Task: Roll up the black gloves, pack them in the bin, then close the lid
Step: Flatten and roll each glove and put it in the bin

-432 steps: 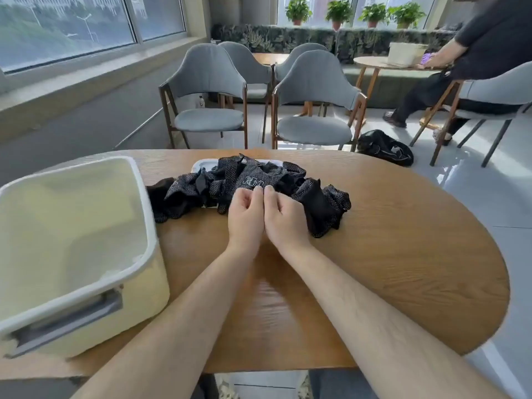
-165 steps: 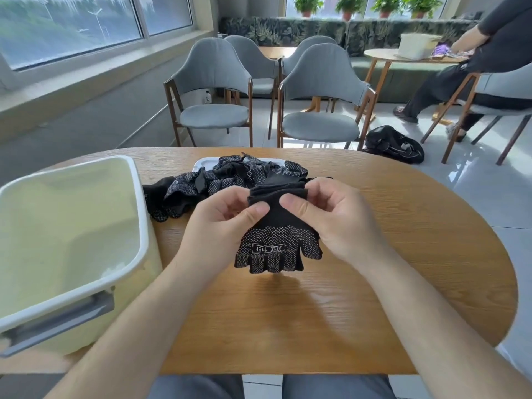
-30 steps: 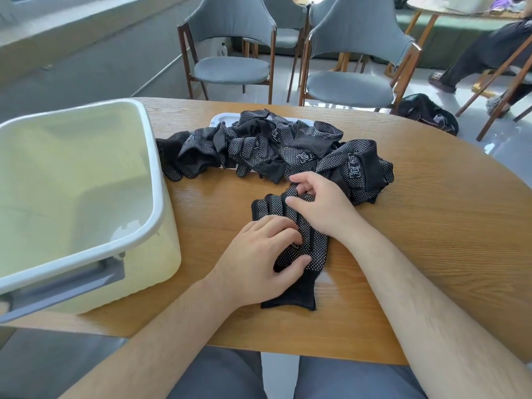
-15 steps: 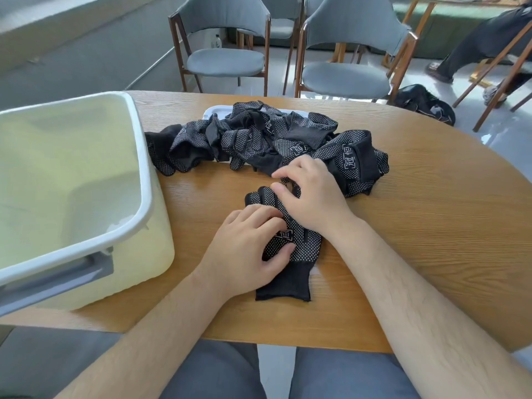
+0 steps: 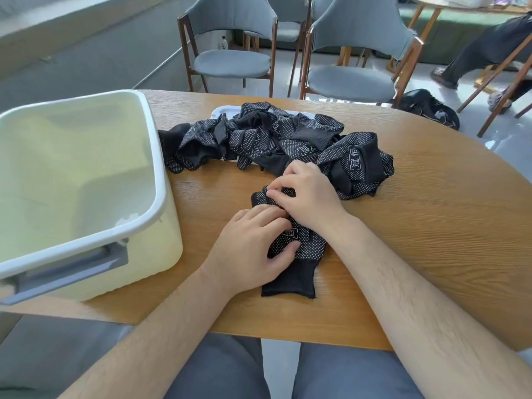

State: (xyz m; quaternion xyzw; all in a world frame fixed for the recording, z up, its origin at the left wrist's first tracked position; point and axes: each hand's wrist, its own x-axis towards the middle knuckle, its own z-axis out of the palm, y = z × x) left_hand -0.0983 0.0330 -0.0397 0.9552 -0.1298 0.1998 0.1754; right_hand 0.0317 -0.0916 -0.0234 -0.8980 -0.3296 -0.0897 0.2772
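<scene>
A black dotted glove [image 5: 299, 260] lies flat on the wooden table [image 5: 431, 226], cuff toward me. My left hand [image 5: 253, 251] rests on its palm area with fingers spread and the thumb pressing the fabric. My right hand [image 5: 305, 194] is at the glove's finger end, its fingertips pinching the glove's fingertips. Behind them lies a pile of several more black gloves [image 5: 276, 136], partly on the white lid [image 5: 221, 112]. The pale yellow bin [image 5: 155, 180] stands open at the left, nothing visible inside.
Grey chairs [image 5: 354, 70] stand beyond the table's far edge. A black bag [image 5: 429, 108] lies on the floor at the right, near a seated person's legs [image 5: 483, 53]. My knees show under the table's near edge.
My right hand's fingers have curled tighter onto the glove's finger end. My left hand stays on the glove's palm. The camera has shifted slightly.
</scene>
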